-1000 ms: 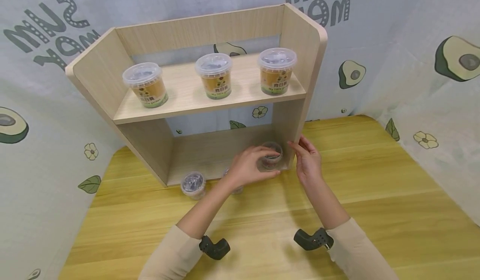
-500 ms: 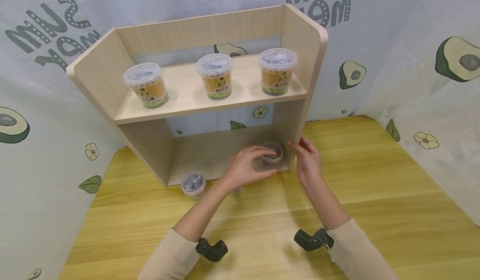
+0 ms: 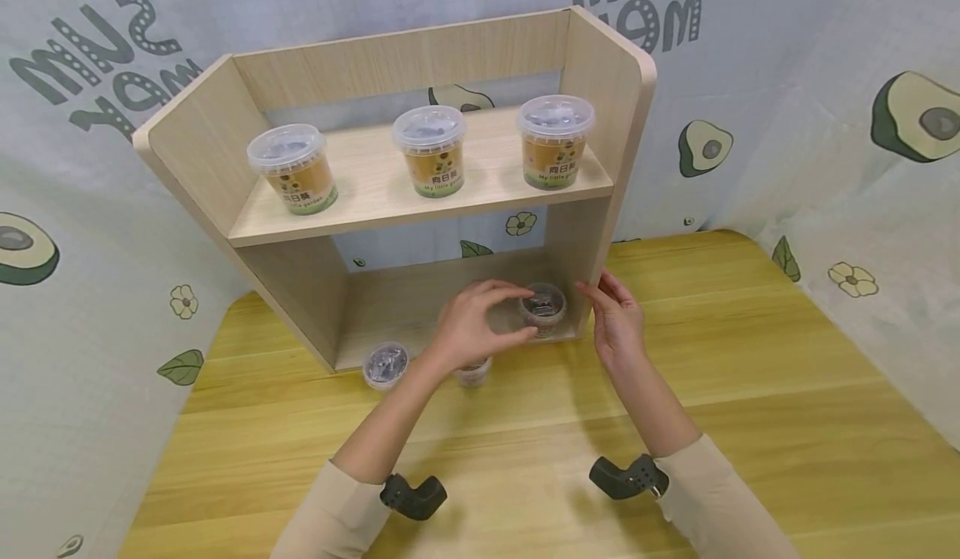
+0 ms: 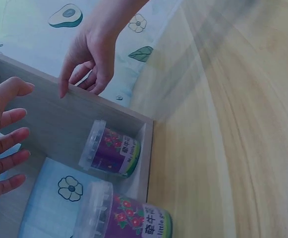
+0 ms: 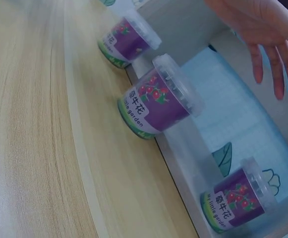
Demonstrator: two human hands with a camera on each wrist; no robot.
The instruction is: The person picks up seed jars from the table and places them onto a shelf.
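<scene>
At the left hand (image 3: 474, 321), is anything grasped?

Nothing; a loose spread is shown. By the right hand (image 3: 618, 326), the side panel (image 3: 576, 238) is gripped.

And the cup (image 3: 543, 304)?

Seen upright on the lower board (image 3: 405, 301), right of the left hand; from the right hand it is separated by the panel. Nearer hand: cannot be told.

Lidded tubs (image 3: 432, 163) on shelf (image 3: 360, 155), table (image 3: 750, 376)

Head view: bright, even; pale glare on tabletop (image 3: 517, 476) at 6 o'clock. Wrist views: dimmer, bluish, slightly soft.
</scene>
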